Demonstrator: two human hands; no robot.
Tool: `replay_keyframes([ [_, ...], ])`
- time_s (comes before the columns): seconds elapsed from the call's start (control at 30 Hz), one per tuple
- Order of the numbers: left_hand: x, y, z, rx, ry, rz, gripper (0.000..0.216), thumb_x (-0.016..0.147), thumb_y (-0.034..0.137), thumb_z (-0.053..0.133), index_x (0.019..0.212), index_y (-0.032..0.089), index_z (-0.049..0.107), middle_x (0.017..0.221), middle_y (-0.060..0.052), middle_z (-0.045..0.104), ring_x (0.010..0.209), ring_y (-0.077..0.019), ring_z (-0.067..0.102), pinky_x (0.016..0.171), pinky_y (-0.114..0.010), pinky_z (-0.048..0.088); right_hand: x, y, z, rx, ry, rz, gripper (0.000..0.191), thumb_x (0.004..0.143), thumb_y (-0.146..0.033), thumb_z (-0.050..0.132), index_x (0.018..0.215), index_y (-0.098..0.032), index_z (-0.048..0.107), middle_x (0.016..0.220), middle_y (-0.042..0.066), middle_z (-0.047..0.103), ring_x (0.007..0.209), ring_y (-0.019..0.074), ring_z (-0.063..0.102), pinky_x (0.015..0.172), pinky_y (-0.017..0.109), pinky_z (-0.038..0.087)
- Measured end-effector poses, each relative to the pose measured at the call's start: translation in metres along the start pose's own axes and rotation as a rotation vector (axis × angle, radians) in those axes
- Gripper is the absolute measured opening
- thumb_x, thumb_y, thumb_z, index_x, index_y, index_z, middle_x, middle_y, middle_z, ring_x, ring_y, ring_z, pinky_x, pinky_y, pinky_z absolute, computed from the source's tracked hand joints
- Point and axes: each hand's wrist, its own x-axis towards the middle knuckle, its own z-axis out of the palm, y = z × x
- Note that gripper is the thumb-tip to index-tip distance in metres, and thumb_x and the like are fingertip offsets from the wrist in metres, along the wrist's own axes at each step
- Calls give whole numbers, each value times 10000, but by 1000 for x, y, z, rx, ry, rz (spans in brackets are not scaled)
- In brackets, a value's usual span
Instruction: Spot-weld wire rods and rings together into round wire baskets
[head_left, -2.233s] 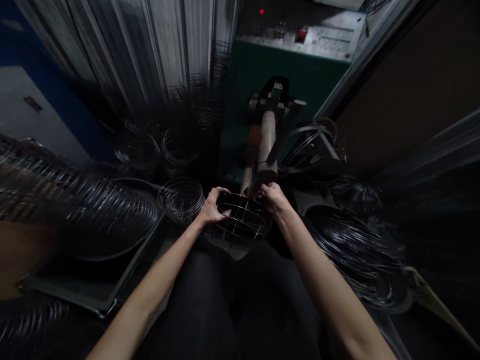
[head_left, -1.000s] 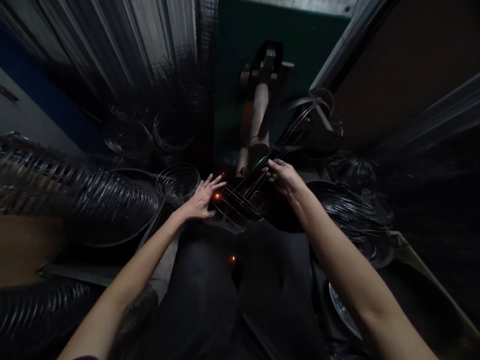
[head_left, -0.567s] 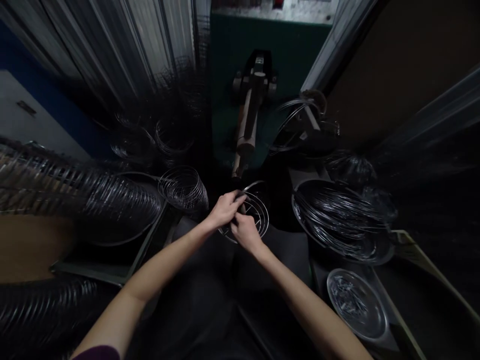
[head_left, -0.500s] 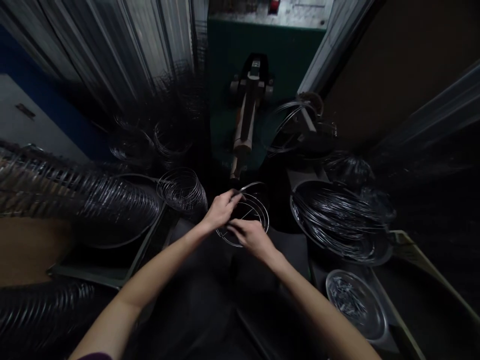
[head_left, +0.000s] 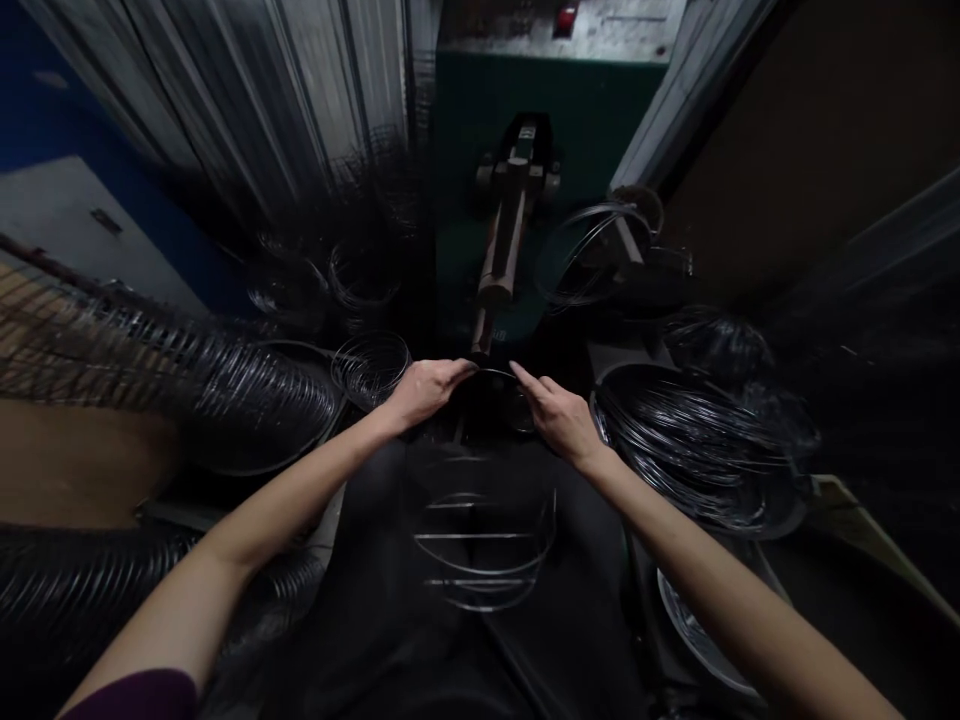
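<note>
My left hand [head_left: 431, 388] is closed, its thumb and fingers pinching a thin curved wire at the electrode tip of a machine. From the other side my right hand [head_left: 561, 415] grips the same wire, index finger stretched along it. Between the hands the wire's arc shows just under the machine's arm [head_left: 496, 285]. Below them, over the dark apron [head_left: 375, 600], hangs a round wire frame [head_left: 487, 537] with curved rings and straight cross wires, blurred. Its upper part is too dark to follow up to my fingers.
Left of my hands stand a coil of wire rings [head_left: 369, 365] and a long row of stacked rings [head_left: 217, 385]. On the right, a basin [head_left: 600, 410] holds bundled wires, above a bowl [head_left: 675, 610] of small metal pieces. A green machine body [head_left: 600, 120] rises ahead.
My hands have moved apart and up to the machine's tip. The round wire frame has tipped from lying flat between my hands to hanging below them.
</note>
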Motion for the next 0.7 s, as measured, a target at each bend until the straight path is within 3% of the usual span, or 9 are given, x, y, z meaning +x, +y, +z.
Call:
replay_keyframes([
  [0.17,2,-9,10,25,-287,-55,307,932,337,420,1058,177,649,902,-50,709,786,-145,659,695,-191,441,-2,-13,11,-199,-264,-17,569,921,-133,256,1475,-247,195,991,88,629,729,185,645,581,262,457],
  [0.3,-5,-17,22,68,-452,-97,310,928,333,423,1103,189,634,884,-47,705,758,-148,649,653,-191,425,-7,-15,22,-239,-395,-46,601,892,-109,282,1475,-223,187,993,115,634,779,214,659,642,297,482],
  [0.4,-17,-22,35,70,-463,-196,341,941,357,387,1083,172,635,843,-49,697,740,-156,645,645,-199,427,-11,-11,29,-237,-428,-19,610,887,-116,310,1469,-253,194,1001,106,636,803,211,658,653,289,481],
  [0.57,-28,-21,42,-53,-330,-255,367,962,364,329,1194,228,577,978,-15,693,827,-137,649,753,-193,444,-8,-4,34,-248,-382,-60,661,894,-108,299,1480,-313,71,995,77,611,743,188,653,608,267,459],
  [0.7,-21,-18,35,194,-369,-237,395,946,432,339,1284,325,511,847,-15,694,710,-160,648,673,-222,440,0,-6,28,-278,-385,-101,617,903,-113,287,1479,-273,137,1012,101,598,769,194,653,608,263,450],
])
